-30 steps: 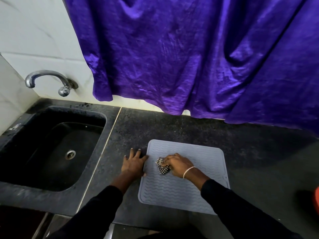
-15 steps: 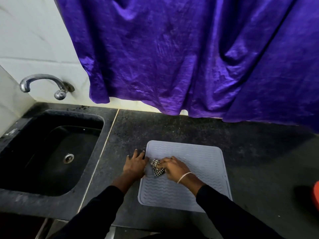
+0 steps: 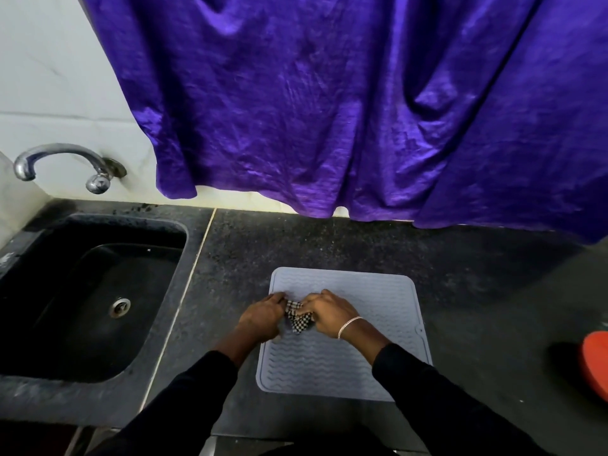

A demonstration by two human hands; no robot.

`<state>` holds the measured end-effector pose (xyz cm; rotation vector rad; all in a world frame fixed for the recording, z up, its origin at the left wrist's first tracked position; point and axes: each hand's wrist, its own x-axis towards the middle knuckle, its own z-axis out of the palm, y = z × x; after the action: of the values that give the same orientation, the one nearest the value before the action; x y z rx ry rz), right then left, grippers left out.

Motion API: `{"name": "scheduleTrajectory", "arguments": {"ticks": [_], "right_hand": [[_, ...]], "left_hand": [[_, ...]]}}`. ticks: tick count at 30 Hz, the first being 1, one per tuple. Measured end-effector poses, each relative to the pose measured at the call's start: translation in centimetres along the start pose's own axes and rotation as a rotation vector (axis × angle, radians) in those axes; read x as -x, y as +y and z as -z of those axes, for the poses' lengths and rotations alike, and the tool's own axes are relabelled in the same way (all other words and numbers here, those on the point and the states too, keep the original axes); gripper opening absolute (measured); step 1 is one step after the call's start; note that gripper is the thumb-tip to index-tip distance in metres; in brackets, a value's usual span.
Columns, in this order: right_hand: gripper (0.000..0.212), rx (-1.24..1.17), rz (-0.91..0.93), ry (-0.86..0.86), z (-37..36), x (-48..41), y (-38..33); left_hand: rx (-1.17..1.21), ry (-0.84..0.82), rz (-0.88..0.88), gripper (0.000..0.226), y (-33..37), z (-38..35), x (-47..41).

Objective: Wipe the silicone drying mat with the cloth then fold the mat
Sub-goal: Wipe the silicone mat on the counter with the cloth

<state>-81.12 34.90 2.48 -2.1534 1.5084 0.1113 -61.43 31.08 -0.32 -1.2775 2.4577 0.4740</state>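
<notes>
A pale grey silicone drying mat [image 3: 371, 301] with wavy ridges lies flat on the dark counter in front of me. A small black-and-white checked cloth [image 3: 297, 319] is bunched up on the mat's left part. My right hand [image 3: 329, 312], with a bracelet at the wrist, presses on the cloth from the right and grips it. My left hand [image 3: 263, 315] sits at the mat's left edge, fingers curled against the cloth's left end. Most of the cloth is hidden between the two hands.
A black sink [image 3: 88, 291] is set in the counter [image 3: 477, 291] to the left, with a metal tap [image 3: 62, 164] on the tiled wall above it. A purple curtain [image 3: 362, 110] hangs behind. A red object [image 3: 595, 366] shows at the right edge.
My right hand slid the cloth leftward across the mat. My left hand, flat at the mat's edge before, has curled its fingers onto the cloth.
</notes>
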Motion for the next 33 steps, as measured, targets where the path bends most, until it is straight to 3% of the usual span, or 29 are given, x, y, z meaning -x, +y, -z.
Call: {"name": "scheduleTrajectory", "arguments": {"ticks": [8,13,21,33], "right_hand": [[0.053,0.025,-0.052,0.014,-0.8,2.5,3.8],[0.052,-0.015,-0.128,-0.017,0.5,3.6,6.2],[0.052,-0.013,-0.077,0.018,-0.3,2.1,3.2],[0.056,-0.077,-0.208,0.024,0.9,6.5,9.3]], "left_hand": [[0.005,-0.034,0.044,0.094,-0.3,0.0,-0.2],[-0.011,-0.045,0.053,0.092,-0.2,0.4,-0.7],[0.053,-0.006,0.028,0.084,2.1,0.8,-2.1],[0.061,-0.031,0.051,0.083,1.7,0.6,-2.4]]}}
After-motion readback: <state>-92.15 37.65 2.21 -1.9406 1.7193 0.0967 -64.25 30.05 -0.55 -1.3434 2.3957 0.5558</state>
